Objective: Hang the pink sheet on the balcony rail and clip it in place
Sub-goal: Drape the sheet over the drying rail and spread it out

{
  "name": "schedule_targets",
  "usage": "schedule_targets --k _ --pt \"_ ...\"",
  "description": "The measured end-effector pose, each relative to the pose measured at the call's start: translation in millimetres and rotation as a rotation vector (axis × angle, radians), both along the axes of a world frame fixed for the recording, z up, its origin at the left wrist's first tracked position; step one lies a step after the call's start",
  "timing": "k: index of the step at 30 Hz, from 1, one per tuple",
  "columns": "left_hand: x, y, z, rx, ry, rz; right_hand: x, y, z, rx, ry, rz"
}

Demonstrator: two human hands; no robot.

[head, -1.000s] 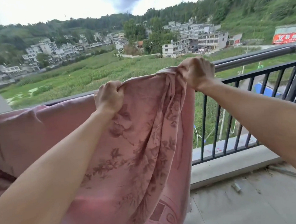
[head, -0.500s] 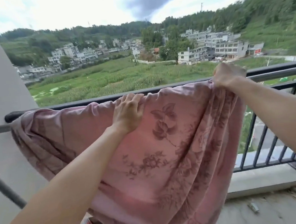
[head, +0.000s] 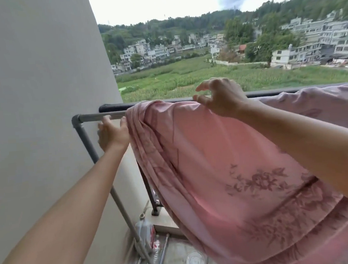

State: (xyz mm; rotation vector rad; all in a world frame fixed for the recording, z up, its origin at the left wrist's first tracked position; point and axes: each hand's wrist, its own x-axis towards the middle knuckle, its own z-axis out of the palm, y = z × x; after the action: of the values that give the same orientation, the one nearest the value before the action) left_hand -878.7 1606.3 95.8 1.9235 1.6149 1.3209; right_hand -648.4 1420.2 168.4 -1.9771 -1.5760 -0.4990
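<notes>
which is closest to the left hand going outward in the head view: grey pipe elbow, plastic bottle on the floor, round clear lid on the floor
From the left hand:
1. Grey pipe elbow, just up and left, at the wall.
2. Plastic bottle, well below, by the pipe's foot.
3. Round clear lid, lowest, further right on the floor.

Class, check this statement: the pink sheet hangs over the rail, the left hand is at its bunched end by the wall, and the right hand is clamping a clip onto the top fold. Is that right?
Not quite. The head view shows no clip: the right hand is empty, fingers spread open above the top fold. The rest holds: the pink sheet hangs over the rail, and the left hand is at its bunched end by the wall.
</notes>
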Motion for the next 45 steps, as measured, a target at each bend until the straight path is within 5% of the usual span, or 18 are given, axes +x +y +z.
schedule_targets --k 4,7,10,14,17,19,23,28,33,37,42,45 --pt "3.4 13.3 1.0 -0.401 -0.357 -0.406 -27.3 46.8 -27.5 -0.103 -0.003 -0.012" --pt "13.0 6.2 3.6 -0.199 -0.275 -0.527 -27.8 55.0 -42.1 0.012 -0.070 -0.121" --pt "5.3 1.7 13.4 0.082 -0.138 -0.516 -16.5 56.2 -38.4 0.085 0.062 -0.171" --pt "-43.8 -15.3 13.2 0.259 -0.184 -0.543 -12.9 66.7 -27.3 0.238 0.290 -0.186" --pt "-94.3 -36.2 -27.8 0.253 -0.177 -0.526 -11.7 75.3 -16.0 0.424 0.473 -0.233" --pt "-115.8 -38.8 -65.4 0.079 -0.003 -0.519 -14.4 73.5 -10.3 0.489 0.524 -0.222" --pt "-109.2 -15.6 -81.2 -0.189 0.320 -0.523 -30.7 55.0 -19.8 0.289 0.375 -0.185" --pt "-46.2 -6.8 10.4 0.271 0.047 -0.381 -31.6 5.1 -39.0 0.143 0.049 -0.070" --pt "17.7 -0.9 49.5 0.196 0.386 -0.411 -17.2 -24.3 -47.3 0.056 -0.069 -0.127" --pt "27.8 -6.0 48.2 0.277 0.145 -0.427 -12.0 -27.5 -44.3 -0.002 -0.056 -0.141" --pt "-43.9 -0.6 38.0 0.273 -0.489 -0.186 -15.6 -18.5 -33.7 0.064 0.047 -0.165" --pt "-97.7 16.3 -11.4 0.176 -0.411 -0.022 -17.5 -0.2 -26.4 0.128 0.099 -0.242"
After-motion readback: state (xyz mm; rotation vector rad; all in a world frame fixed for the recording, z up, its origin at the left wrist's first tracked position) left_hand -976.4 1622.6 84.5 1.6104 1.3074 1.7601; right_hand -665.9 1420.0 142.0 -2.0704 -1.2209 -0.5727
